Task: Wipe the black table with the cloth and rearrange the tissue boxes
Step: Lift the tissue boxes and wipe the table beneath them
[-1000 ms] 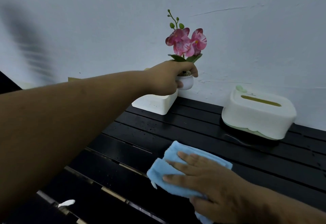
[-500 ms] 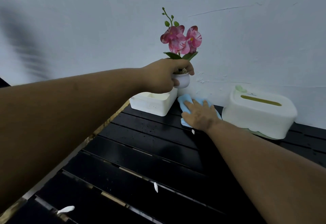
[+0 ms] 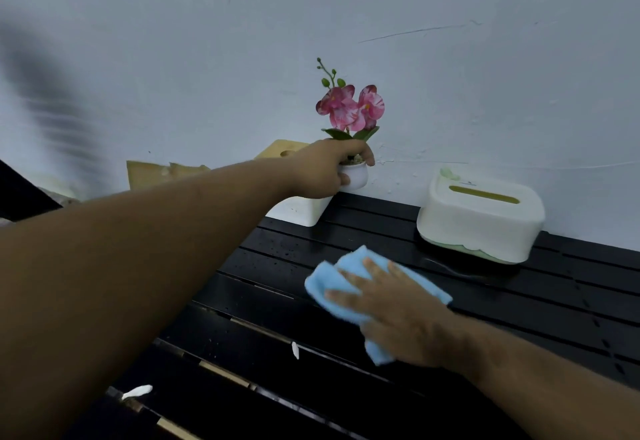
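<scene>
Left hand (image 3: 320,169) curled round small white flower pot (image 3: 355,174), lifted above left tissue box (image 3: 299,209) by the wall. Right hand (image 3: 394,308) flat, fingers spread, pressing blue cloth (image 3: 329,287) onto black table (image 3: 519,301). Right tissue box (image 3: 479,219) standing at table's back edge; tiny lettering near its slot unreadable.

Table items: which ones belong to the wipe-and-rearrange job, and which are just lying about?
Job:
- blue cloth, pressed flat under the right hand
- black table
- lidded tissue box
- open white box

Lying about:
- flower pot, gripped by the left hand
- white scraps
- yellow pieces by the wall
</scene>
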Available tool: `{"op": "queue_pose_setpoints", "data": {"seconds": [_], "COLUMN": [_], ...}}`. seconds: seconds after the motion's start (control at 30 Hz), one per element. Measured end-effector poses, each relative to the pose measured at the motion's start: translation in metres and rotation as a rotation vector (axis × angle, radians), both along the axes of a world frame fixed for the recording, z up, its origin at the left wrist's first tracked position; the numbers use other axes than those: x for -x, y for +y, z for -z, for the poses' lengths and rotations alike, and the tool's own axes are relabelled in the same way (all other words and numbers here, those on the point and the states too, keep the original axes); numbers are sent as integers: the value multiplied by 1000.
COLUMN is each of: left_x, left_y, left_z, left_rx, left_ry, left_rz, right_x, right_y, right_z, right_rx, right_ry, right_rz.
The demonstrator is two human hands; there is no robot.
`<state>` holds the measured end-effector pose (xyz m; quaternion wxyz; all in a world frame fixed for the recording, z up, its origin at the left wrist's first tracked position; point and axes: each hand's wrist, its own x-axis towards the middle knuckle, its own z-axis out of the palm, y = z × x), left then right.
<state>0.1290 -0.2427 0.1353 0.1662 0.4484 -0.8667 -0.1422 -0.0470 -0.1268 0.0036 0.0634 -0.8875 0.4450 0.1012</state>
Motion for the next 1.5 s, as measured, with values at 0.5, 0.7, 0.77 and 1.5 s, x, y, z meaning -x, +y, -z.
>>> {"op": "queue_pose_setpoints", "data": {"seconds": [0.5,0.7,0.77,1.5], "left_x": [60,76,77,-41], "left_y": [-27,-44,-50,-24], "left_z": [61,87,97,49], "left_rx": [-136,-143,-142,263], "left_ry": [16,-38,-54,-232], "left_rz": [54,16,12,79], "right_x": [35,46,45,31], "right_y": [34,2,5,3], "right_z": [-7,4,5,8], "right_rx": [37,95,117,68], "right_ry": [-188,-268,-279,-194], "right_rz": [-5,179,184,234]}}
